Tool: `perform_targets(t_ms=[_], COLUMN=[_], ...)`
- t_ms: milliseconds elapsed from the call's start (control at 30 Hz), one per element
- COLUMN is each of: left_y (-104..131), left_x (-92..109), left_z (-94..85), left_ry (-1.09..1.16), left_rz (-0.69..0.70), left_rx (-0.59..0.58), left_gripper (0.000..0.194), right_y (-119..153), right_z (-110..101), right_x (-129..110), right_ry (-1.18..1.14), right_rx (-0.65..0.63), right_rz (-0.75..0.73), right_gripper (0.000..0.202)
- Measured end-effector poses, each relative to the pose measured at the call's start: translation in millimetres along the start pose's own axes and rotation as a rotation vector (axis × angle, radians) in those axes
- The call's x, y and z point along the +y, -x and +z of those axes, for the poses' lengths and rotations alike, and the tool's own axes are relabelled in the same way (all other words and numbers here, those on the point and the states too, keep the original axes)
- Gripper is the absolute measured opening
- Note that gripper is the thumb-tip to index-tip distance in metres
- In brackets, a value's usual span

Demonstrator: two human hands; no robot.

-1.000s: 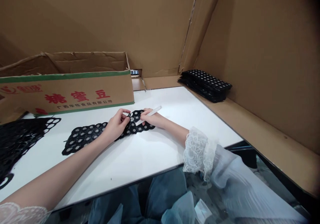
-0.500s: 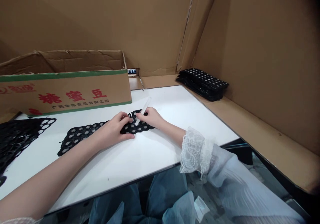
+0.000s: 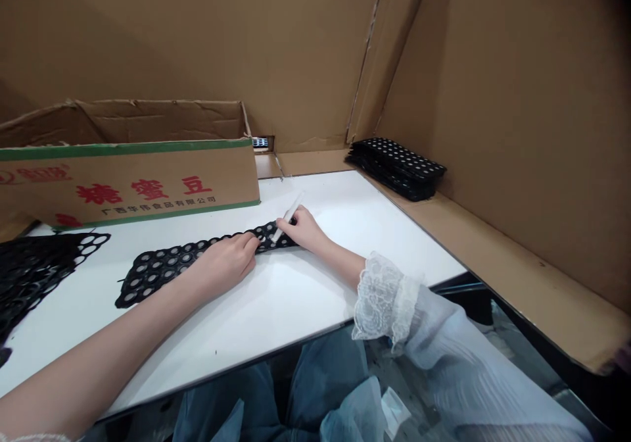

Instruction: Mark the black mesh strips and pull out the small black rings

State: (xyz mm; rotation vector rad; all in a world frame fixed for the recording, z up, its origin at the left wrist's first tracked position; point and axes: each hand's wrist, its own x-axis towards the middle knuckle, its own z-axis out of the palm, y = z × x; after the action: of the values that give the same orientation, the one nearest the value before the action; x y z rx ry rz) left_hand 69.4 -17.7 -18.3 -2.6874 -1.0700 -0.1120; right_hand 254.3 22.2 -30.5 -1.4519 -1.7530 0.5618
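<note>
Our left hand [image 3: 229, 258] rests on the flat black strip with rows of grey discs [image 3: 162, 266], fingers together; we can't tell if they pinch. Strip runs left-right beneath those fingers, right end farther off. Our right hand [image 3: 304, 228], nearer that end, clamps a slim whitish stick [image 3: 294, 208], tip at the strip. Versus half a second ago: left thumb no longer splayed.

The stick [image 3: 294, 206] looks plastic, the tabletop [image 3: 296, 304] smooth
</note>
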Motion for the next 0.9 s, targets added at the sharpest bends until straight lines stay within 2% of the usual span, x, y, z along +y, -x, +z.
perform_targets(t_ms=[100, 167, 267, 367, 467, 567, 700, 800, 900], left_y=[-2.3, -2.5, -1.6, -2.3, -6.0, -8.3, -3.5, 0.2, -1.0], left_x=[-2.2, -10.1, -22.8, -19.1, 0.0, 10.9, -3.3, -15.6, -13.2], left_z=[2.0, 3.5, 4.8, 4.2, 3.0, 3.0, 2.2, 0.4, -0.5], left_ry=[-0.062, -0.011, 0.157, 0.211, 0.095, 0.054, 0.201, 0.258, 0.195], left_rz=[-0.011, 0.001, 0.018, -0.064, -0.187, -0.269, -0.180, -0.132, -0.116], left_rx=[0.006, -0.008, -0.035, -0.017, 0.041, 0.098, 0.073, 0.018, -0.024], left_gripper=[0.028, 0.029, 0.032, 0.027, 0.024, 0.021, 0.022, 0.021, 0.022], right_y=[0.7, 2.2, 6.6, 8.7, 3.0, -6.5, -8.6, -2.5, 0.0], right_z=[0.4, -0.3, -1.4, 1.8, 10.9, 20.1, 21.6, 18.4, 18.0], right_x=[0.5, 1.0, -1.7, -10.5, -20.2, -22.4, -14.1, -11.7, -15.6], right_ry=[0.120, 0.123, -0.020, -0.164, -0.257, -0.345, -0.396, -0.385, -0.325], right_rx=[0.047, 0.057, -0.038, -0.039, -0.021, -0.088, -0.130, -0.119, -0.106], right_rz=[-0.005, -0.040, -0.119, -0.153, -0.051, 0.105, 0.233, 0.206, 0.170], right_gripper=[0.022, 0.021, 0.019, 0.018, 0.025, 0.027, 0.023, 0.023, 0.022])
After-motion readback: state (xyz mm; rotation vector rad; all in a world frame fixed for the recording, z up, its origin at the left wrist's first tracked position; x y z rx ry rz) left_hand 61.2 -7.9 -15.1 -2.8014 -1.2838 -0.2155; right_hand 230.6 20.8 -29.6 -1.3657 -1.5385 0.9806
